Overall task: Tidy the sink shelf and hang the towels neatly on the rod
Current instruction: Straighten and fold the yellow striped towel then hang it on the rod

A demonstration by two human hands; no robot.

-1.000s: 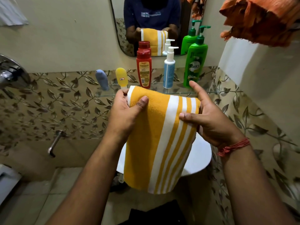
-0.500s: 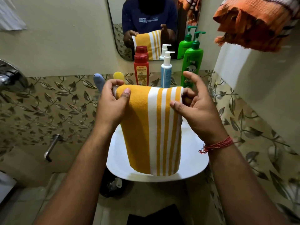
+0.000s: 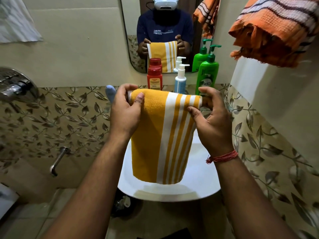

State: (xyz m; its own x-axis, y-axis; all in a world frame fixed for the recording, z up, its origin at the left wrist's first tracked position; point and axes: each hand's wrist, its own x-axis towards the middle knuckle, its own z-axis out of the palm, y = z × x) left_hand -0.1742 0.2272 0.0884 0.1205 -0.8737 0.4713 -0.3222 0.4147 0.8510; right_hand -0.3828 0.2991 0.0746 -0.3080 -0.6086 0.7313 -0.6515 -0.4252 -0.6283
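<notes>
Fingers and thumbs of both hands are curled onto the top fold of the towel [image 3: 160,133], the left hand [image 3: 125,109] pinching its left corner with the thumb pressed on the front, the right hand [image 3: 211,121] gripping the right corner. That towel is mustard yellow terry, folded over at the top so it forms a rounded edge, with one broad white band and several thin white stripes down its right half; it hangs straight and smooth, its lower edge just above the sink [image 3: 172,194]. Behind the towel, against the mirror [image 3: 131,49], stand a red bottle [image 3: 154,78], a white-and-blue pump bottle [image 3: 180,80] and a green pump bottle [image 3: 207,75], with a blue tube [image 3: 110,93] poking out left of the left hand. Up to the right of the towel hangs an orange cloth [image 3: 269,30] with dark and pale wavy stripes. A red thread [image 3: 222,156] circles the right wrist.
</notes>
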